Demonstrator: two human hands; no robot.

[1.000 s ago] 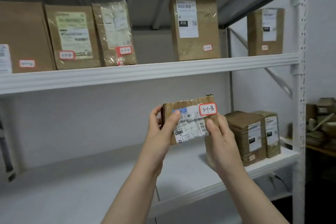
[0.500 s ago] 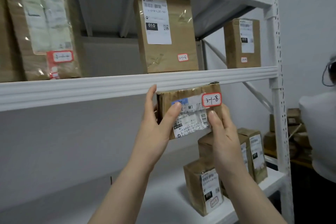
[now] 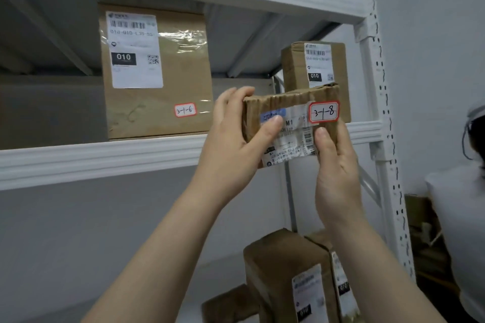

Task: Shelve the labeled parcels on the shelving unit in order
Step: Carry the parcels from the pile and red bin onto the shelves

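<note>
A small brown parcel [image 3: 291,123] with a red-edged tag reading 3-1-8 is held in front of the upper shelf's edge [image 3: 105,157]. My left hand [image 3: 233,139] grips its left end, thumb on the label. My right hand [image 3: 336,165] grips its right lower end. On the shelf behind stand a large parcel tagged 3-1-6 [image 3: 154,71] at the left and a smaller parcel [image 3: 315,71] at the right, its tag hidden by the held parcel. A gap lies between those two.
The white upright post [image 3: 380,113] bounds the shelf at the right. Three brown parcels [image 3: 283,275] stand on the lower shelf. A person in white [image 3: 462,204] is at the far right edge, next to cardboard stock.
Both hands have lifted the 3-1-8 parcel up from the lower shelf's level to the upper shelf's edge. The view has swung right and closer to the shelf.
</note>
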